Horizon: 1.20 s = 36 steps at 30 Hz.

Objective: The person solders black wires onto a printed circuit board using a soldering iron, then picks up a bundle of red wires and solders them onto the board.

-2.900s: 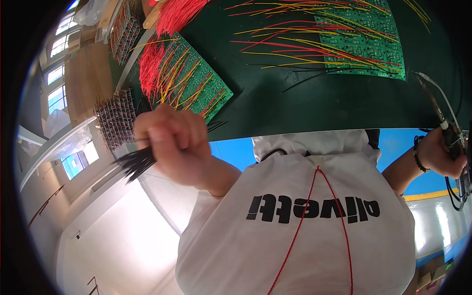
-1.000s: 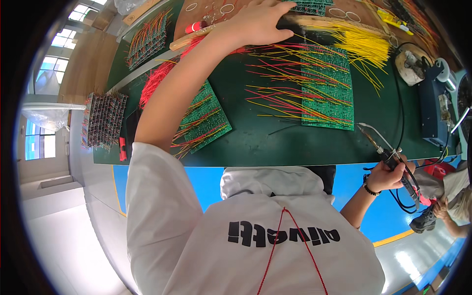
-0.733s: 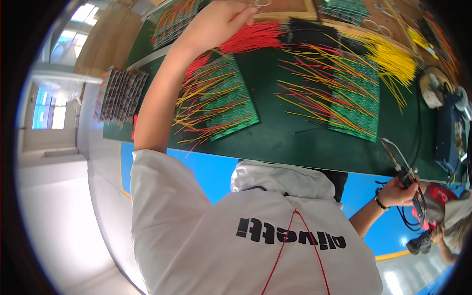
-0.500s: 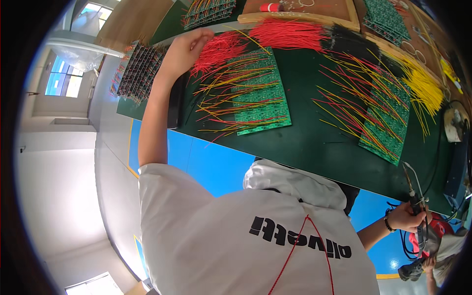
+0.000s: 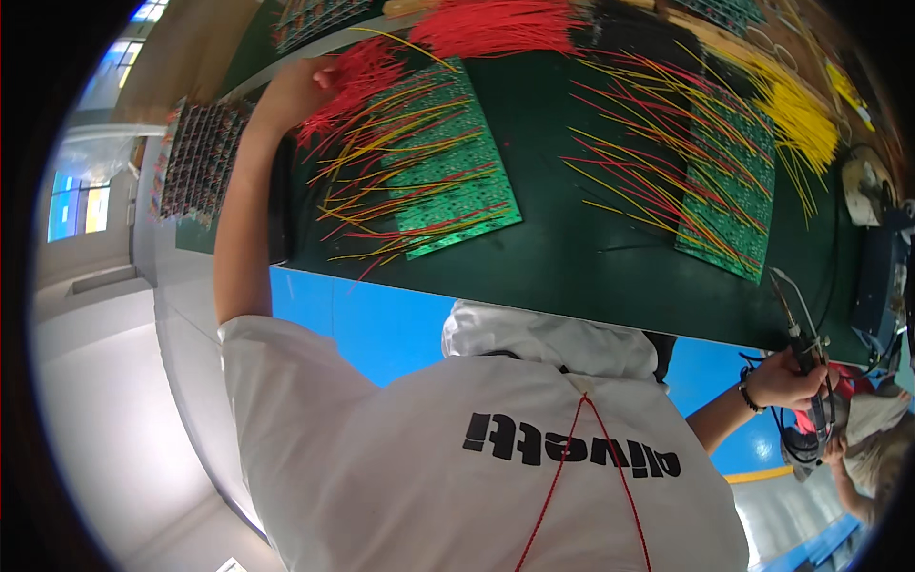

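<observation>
My left hand [image 5: 297,93] is at the left edge of a loose pile of short red wires [image 5: 367,71]. Its fingers are curled in, and whatever they hold is hidden. Low at the right, my right hand [image 5: 783,379] grips a soldering iron [image 5: 801,348] with a thin metal feed tube beside its tip. The tip points up, close to the near corner of the right green circuit board [image 5: 729,181]. A second green circuit board [image 5: 453,162] lies nearer my left hand. Red and yellow wires stick out leftward from both boards.
Bundles of red wires [image 5: 496,27], black wires [image 5: 634,33] and yellow wires [image 5: 801,119] line the far side of the green table [image 5: 553,257]. Stacked boards [image 5: 200,157] stand at the far left. A blue box [image 5: 884,272] sits right. Another person's arm [image 5: 848,477] shows lower right.
The whole view has shifted, so the table and boards appear further left and higher. My left hand has come slightly nearer beside the red pile. My right hand still holds the soldering iron.
</observation>
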Available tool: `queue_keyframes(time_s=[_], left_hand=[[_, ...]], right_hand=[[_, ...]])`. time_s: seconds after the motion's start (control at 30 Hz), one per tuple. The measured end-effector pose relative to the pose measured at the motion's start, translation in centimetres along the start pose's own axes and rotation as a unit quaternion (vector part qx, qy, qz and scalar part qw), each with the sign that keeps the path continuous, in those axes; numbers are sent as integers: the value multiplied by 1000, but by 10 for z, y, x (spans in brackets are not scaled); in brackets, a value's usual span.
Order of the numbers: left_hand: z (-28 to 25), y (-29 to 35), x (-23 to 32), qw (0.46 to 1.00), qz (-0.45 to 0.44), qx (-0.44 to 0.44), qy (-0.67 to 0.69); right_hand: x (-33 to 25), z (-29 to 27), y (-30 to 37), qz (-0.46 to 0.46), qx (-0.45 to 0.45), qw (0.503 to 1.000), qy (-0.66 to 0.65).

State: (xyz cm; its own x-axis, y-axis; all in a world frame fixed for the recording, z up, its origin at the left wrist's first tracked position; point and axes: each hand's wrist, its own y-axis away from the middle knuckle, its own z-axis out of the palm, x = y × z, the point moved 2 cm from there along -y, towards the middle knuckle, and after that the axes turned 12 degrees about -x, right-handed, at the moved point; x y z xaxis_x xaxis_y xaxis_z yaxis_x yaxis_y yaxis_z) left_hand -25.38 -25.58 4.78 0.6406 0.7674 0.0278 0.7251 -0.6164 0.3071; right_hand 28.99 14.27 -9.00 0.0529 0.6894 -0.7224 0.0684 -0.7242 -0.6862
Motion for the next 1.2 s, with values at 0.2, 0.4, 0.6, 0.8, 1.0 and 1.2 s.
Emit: queue_keyframes(time_s=[0.2,0.4,0.6,0.8,1.0,1.2], left_hand=[[7,-17,-10,996,61,55,24],[6,-26,-20,999,31,17,35],[1,-21,-19,997,-6,40,70],[1,-26,-36,992,71,-16,100],[-15,5,-12,998,-59,19,-27],[-2,-8,-19,995,0,-24,102]], right_hand=[[-63,47,-9,54,73,994,-56],[-73,51,-11,21,32,999,25],[-64,49,-5,11,115,988,107],[-59,31,-10,-188,-22,895,405],[-55,23,-17,-339,-52,801,491],[-59,30,-19,-359,-57,812,458]])
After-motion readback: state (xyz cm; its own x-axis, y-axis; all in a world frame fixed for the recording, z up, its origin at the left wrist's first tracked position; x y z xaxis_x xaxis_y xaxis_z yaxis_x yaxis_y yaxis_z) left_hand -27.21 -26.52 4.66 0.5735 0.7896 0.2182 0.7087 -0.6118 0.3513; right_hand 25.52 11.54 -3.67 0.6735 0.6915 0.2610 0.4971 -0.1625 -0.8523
